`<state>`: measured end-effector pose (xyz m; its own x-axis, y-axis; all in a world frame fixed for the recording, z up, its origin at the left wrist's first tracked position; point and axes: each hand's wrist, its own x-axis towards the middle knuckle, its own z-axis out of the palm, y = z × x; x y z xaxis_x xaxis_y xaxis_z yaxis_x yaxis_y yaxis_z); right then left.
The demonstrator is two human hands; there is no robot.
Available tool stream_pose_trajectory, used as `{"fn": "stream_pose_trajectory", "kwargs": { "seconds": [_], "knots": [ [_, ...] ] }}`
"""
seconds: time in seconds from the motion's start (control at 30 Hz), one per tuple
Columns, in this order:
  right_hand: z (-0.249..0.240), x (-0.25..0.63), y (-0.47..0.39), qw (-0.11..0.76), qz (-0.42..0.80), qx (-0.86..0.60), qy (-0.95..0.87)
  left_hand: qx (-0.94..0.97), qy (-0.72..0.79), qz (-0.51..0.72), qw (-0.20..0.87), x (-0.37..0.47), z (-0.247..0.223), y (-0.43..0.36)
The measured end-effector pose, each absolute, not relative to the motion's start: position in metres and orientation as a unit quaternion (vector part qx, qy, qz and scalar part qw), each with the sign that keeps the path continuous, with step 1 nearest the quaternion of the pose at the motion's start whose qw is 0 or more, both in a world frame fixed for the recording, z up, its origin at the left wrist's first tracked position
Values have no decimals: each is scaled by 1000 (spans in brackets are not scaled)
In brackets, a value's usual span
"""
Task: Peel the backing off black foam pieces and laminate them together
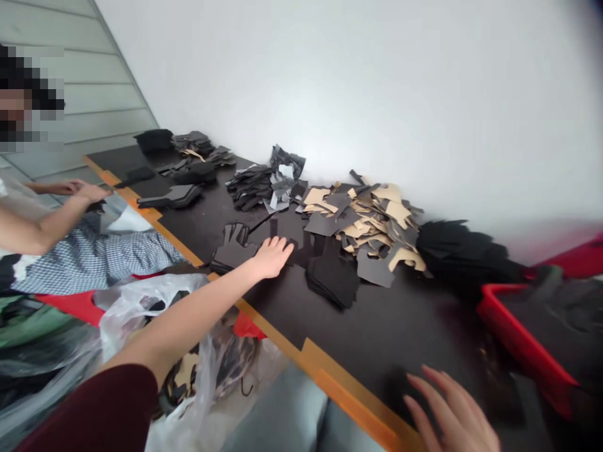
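Observation:
My left hand (273, 257) reaches across the dark tabletop, palm down with its fingers stretched out. It lies between a stack of grey and black glove-shaped cut pieces (234, 253) and a stack of black cut pieces (333, 276). Small dark pieces show near its fingertips; whether the hand touches them I cannot tell. My right hand (450, 411) hovers or rests low at the table's near right side, its fingers loosely extended and apart. I see nothing in its grasp, though its underside is hidden.
A heap of tan and grey offcuts (377, 220) lies along the wall. Red bins (527, 342) with dark pieces stand at right. Yellow tape (330, 376) lines the table edge. A co-worker's hands (85, 190) work at left. Plastic bags (155, 289) of scraps sit below.

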<state>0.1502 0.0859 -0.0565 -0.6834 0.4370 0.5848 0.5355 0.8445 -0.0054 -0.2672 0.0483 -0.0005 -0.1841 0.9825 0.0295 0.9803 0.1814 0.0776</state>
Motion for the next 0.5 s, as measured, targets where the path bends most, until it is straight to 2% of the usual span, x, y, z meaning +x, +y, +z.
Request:
{"fn": "stream_pose_trajectory", "kwargs": {
  "seconds": [0.13,0.27,0.37,0.4,0.5],
  "knots": [
    [-55,125,84,301,-11,-245,-922,657,753,20,25,-285,-13,66],
    [-48,100,81,297,121,-267,-909,626,778,53,-10,-297,11,70],
    [-27,77,75,266,288,-325,-861,572,804,135,-89,-283,42,63],
    [-20,70,72,268,355,-338,-830,561,794,197,-130,-270,50,57],
    [-5,62,68,339,563,-335,-675,659,663,310,-174,-202,48,33]
  ]
}}
